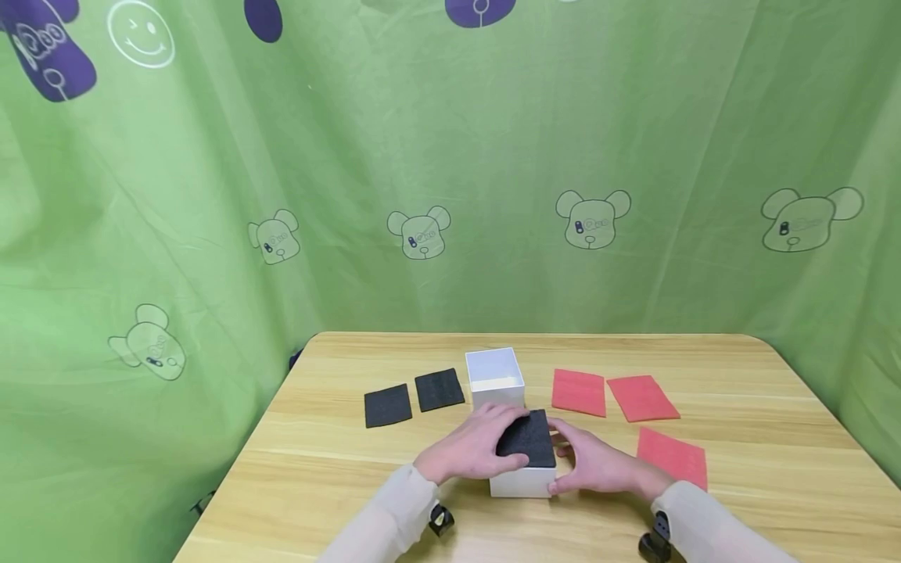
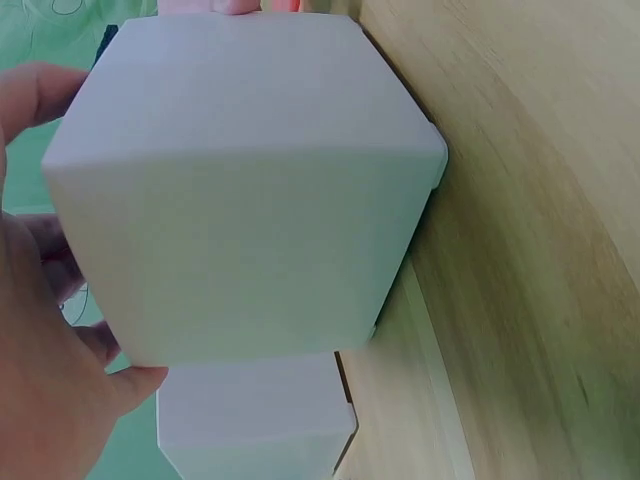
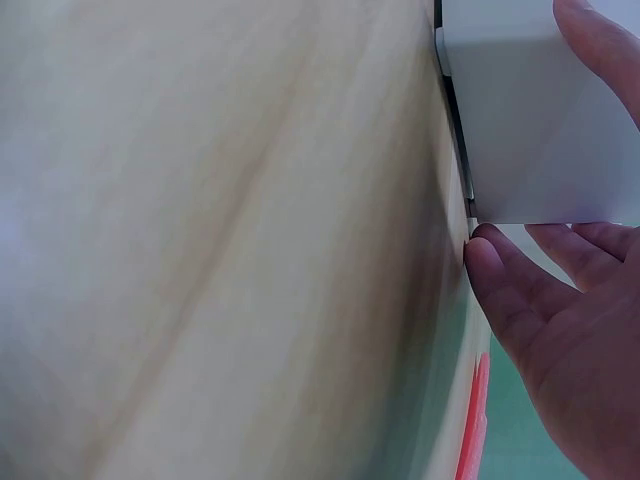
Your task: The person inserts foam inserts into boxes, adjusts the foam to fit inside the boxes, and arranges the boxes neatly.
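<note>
"At the near middle of the counter, I have the near box between my hands, with a black square lying over its top."

"How are you holding it?"

"My left hand is spread across the square, thumb along its near edge, fingers reaching toward the far one — to keep it flat and lined up, I'd say. My right hand curls round the box's right side, thumb on the near wall by the corner, probably to stop it sliding."

"Is the square pressed down hard?"

"I cannot tell; my fingers hide its left part."

"And the rest, why laid out like that?"

"Two black pieces lie flat on the left, three red pieces on the right, the nearest by my right wrist — kept apart by colour, it seems, and each within easy reach. The far box stands between the two groups, just beyond my left hand, its top uncovered. Set there, I think, it leaves me room to work."
</note>
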Available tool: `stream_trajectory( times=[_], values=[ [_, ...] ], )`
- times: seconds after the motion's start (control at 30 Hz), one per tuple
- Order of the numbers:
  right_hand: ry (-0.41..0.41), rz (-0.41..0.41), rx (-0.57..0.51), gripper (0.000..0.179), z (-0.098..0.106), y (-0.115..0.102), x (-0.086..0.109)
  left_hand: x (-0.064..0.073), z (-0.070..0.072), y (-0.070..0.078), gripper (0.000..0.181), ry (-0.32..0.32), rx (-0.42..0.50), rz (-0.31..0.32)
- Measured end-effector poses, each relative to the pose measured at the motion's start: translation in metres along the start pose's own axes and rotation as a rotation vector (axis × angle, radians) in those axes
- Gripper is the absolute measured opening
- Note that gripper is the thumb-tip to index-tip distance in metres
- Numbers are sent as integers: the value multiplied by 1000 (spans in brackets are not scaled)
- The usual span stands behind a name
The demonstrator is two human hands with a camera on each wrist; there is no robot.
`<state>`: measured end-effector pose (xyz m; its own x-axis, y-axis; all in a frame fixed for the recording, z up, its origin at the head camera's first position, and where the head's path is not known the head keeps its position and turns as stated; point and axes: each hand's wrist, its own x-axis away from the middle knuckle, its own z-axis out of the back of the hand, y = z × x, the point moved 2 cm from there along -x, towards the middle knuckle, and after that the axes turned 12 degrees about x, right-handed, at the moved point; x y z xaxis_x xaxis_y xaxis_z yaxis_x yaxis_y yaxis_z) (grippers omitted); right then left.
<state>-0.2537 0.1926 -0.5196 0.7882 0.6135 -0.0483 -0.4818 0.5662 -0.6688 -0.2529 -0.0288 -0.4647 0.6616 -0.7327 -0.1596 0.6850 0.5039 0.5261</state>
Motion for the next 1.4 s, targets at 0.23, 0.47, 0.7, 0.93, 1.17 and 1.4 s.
stream_trajectory(
  times=[0.23,0.47,0.7,0.93,1.17,1.4],
  values=[
    [-2,9,7,104,0,1,0,-5,-3,2,68,18,-3,4],
    [-1,10,-5,103,1,-2,1,-10,-4,3,66,28,-21,22],
    [-7,13,-4,102,1,-2,0,-15,-7,4,69,61,-13,13],
    [-11,3,1,103,2,-1,0,-19,-8,6,70,81,-49,14],
    [-17,-9,-1,102,2,-3,1,-20,-9,6,64,90,-81,0],
    [-11,-6,12,104,1,-3,2,-20,-8,6,60,85,-117,-20]
  ],
)
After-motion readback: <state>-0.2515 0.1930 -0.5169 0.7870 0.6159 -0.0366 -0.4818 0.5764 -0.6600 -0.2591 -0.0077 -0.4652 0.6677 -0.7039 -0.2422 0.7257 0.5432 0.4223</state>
